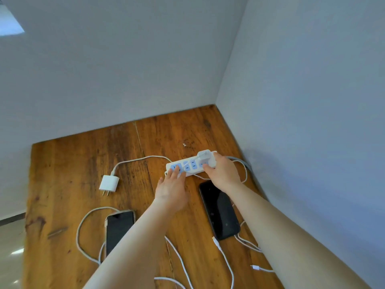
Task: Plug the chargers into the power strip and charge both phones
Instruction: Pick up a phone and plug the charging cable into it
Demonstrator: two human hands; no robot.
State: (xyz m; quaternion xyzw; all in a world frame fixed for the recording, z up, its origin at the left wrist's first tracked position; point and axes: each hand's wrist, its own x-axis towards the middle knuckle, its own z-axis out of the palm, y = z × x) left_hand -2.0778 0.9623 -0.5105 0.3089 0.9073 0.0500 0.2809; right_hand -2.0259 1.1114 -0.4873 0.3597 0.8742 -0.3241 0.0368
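On the brown wooden desk (83, 155), the flat open left hand (171, 187) steadies the white power strip (190, 163); the right hand (223, 174) pinches a white cube charger (203, 155) seated at the strip's far end. The second white charger (109, 183) lies unplugged left of the strip, and both black phones (219, 209) (118, 228) lie nearer than it, seemingly not yet charging.

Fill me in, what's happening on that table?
A person is plugging chargers into a white power strip on a wooden table. The left hand steadies the strip's near end; the right hand is at the far end, where one charger sits in a socket. The second charger lies unplugged to the left. Two phones lie face up, screens dark.
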